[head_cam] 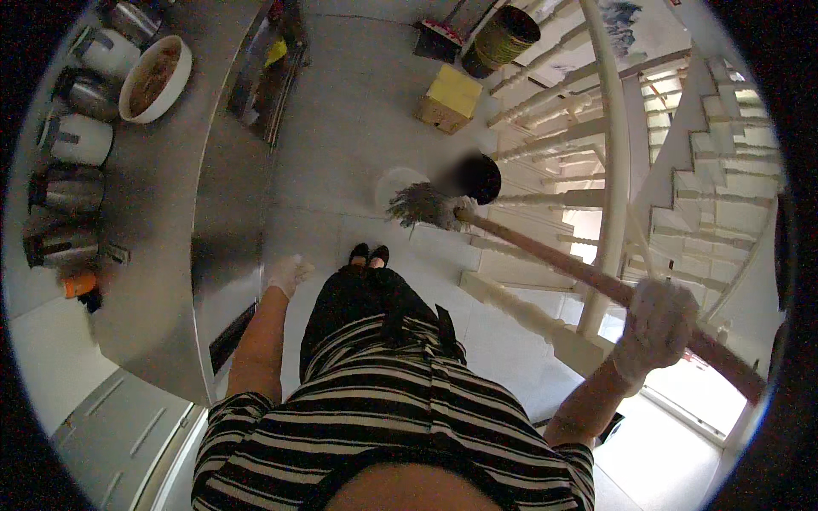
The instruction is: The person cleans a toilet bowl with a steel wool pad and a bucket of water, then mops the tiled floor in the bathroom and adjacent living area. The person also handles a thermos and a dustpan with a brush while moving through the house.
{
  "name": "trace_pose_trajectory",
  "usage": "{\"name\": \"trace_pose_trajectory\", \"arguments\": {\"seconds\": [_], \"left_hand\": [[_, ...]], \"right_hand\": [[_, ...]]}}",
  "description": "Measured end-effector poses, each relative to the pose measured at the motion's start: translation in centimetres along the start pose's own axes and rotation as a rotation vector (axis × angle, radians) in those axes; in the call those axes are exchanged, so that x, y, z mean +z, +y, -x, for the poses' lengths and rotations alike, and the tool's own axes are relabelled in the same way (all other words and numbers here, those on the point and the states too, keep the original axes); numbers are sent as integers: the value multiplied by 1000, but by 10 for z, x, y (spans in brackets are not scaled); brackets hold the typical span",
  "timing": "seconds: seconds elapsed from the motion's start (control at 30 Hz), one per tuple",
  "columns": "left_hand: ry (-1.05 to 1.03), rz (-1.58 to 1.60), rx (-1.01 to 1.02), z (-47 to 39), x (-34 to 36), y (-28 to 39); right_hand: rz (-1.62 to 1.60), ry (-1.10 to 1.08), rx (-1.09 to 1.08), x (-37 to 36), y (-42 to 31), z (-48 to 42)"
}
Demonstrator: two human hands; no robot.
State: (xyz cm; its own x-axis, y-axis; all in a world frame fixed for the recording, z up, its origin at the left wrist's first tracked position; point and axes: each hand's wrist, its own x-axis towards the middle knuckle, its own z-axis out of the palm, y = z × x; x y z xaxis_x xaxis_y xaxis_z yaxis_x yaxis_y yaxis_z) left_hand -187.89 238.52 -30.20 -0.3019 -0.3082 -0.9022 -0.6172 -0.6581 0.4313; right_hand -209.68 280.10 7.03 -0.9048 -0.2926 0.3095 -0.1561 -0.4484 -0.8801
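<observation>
A wooden-handled mop (543, 250) slants across the right side, with my right hand (658, 329) in a pale glove closed around the upper handle. Its grey string head (422, 204) hangs over the tiled floor, in front of a pale round thing (396, 182) too faint to name. Just past the mop head is a dark round object (484, 177), partly blurred. My left hand (291, 276), also gloved, hangs low beside the metal-fronted counter (223, 255). It holds nothing, and its fingers look loosely apart.
White balusters under a handrail (607, 160) border the right, with stairs (677, 185) beyond. Farther ahead stand a cardboard box (447, 99), stacked baskets (501, 39) and a dustpan (438, 41). Several pots (80, 137) and a white bowl (156, 78) line the counter.
</observation>
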Motion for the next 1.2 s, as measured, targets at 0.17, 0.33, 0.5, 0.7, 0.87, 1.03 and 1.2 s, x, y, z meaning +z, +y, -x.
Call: {"name": "trace_pose_trajectory", "arguments": {"seconds": [0.17,0.33,0.5,0.7,0.87,1.03,1.2], "left_hand": [[-76,113,128,-23,-69,-44],[56,121,143,21,-78,-39],[113,173,111,24,-95,-57],[-27,204,296,34,-83,-81],[56,249,258,80,-37,-40],[182,274,231,88,-19,7],[75,364,314,88,-9,60]], "right_hand": [[184,560,315,35,87,-51],[363,378,461,-19,195,-65],[344,340,731,-51,312,-58],[762,-101,740,-65,358,-63],[871,-337,531,-58,376,-82],[888,-536,547,5,378,-88],[893,-663,611,38,399,-88]]}}
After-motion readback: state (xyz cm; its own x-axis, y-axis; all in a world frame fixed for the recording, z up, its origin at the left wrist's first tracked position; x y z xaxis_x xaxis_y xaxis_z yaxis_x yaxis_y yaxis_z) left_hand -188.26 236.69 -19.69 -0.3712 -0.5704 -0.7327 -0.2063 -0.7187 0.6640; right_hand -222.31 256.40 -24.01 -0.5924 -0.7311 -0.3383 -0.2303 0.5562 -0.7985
